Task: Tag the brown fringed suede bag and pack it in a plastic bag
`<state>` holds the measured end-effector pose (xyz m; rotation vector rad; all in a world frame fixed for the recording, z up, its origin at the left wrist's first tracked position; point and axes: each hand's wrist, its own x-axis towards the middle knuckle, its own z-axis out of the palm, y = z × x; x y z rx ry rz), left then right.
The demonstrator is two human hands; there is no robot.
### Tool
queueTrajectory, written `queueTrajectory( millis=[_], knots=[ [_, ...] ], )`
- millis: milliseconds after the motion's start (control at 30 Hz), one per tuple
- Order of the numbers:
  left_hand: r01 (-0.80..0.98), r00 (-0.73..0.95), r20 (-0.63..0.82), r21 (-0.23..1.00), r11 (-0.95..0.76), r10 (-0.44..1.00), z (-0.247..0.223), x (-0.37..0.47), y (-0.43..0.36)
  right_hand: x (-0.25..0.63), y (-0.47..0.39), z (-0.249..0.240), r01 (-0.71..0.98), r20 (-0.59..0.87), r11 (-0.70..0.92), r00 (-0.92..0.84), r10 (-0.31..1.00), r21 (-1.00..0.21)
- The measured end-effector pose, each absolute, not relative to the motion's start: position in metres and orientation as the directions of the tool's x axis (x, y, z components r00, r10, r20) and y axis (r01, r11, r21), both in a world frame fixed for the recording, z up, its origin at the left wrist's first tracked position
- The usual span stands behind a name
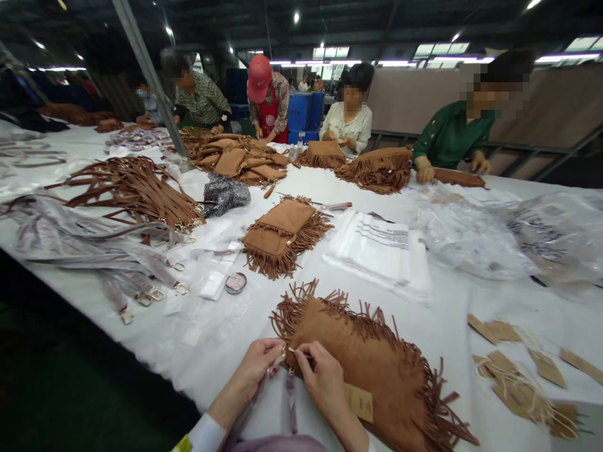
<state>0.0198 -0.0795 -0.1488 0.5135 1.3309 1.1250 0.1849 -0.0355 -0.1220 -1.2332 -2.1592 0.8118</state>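
Note:
A brown suede-like bag (353, 351) with long fringe lies on the table in front of me. At its left corner my left hand (258, 365) is closed in a pinch on a gold-coloured strap clasp. A strap in clear plastic (291, 402) hangs below the fingers. Just beside it, my right hand (324, 376) pinches something small and pale at the bag's corner, too small to name. Its wrist lies across the bag's lower edge, next to a tan paper hang tag (360, 402).
Wrapped straps (94, 242) and brown straps (136, 194) lie left. Ahead are fringed bags (282, 232), a small round dish (236, 283) and stacked white printed bags (377, 251). Paper tags (513, 376) with strings and clear plastic (475, 238) lie right. Several people work across the table.

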Motion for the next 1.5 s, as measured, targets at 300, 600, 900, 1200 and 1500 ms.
queueTrajectory(
  millis=[300, 600, 900, 1200, 1500],
  knots=[
    [-0.285, -0.104, -0.458, 0.864, 0.415, 0.883, -0.149, 0.018, -0.078, 0.169, -0.036, -0.132, 0.571, 0.201, 0.52, -0.527, 0.825, -0.635],
    [0.007, -0.317, -0.137, 0.989, 0.146, 0.938, -0.121, 0.013, -0.066, 0.174, -0.02, -0.115, 0.42, 0.146, 0.445, -0.577, 0.804, -0.791],
    [0.012, -0.261, -0.067, 0.997, 0.072, 0.963, -0.106, 0.027, -0.045, 0.165, -0.007, -0.113, 0.344, 0.018, 0.217, -0.5, 0.866, -0.914],
    [0.046, -0.185, -0.183, 0.98, 0.195, 0.965, -0.114, 0.021, -0.057, 0.168, -0.007, -0.121, 0.304, -0.073, 0.096, -0.501, 0.862, -0.948],
    [-0.198, -0.313, -0.245, 0.962, 0.19, 0.918, -0.128, 0.028, -0.056, 0.164, -0.009, -0.128, 0.335, 0.01, 0.168, -0.427, 0.904, -0.927]
  ],
)
